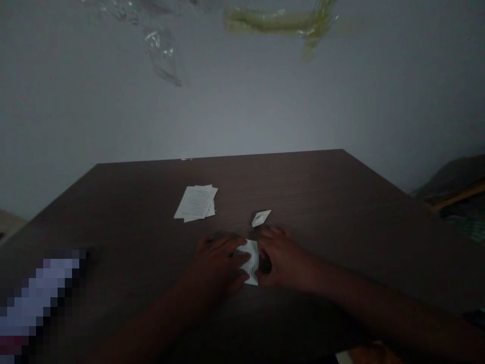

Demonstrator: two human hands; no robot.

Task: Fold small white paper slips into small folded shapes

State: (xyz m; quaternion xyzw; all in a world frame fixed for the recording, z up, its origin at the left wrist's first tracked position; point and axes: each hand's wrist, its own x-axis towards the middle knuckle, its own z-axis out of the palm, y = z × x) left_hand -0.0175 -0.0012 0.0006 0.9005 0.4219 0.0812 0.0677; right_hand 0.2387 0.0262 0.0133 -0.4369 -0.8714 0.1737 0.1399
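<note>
Printed paper (253, 265) sits between left hand (223, 260) and right hand (280, 259), over the tabletop (322, 197). Left fingers hold it narrowly; right fingers curl at its edge, grip undetermined. Sound handling: light, even pressure.

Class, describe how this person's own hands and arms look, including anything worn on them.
The left hand and right hand are ungloved. The left forearm and right forearm show no sleeve, watch or bracelet. Dim light hides finer details, such as any rings.
</note>
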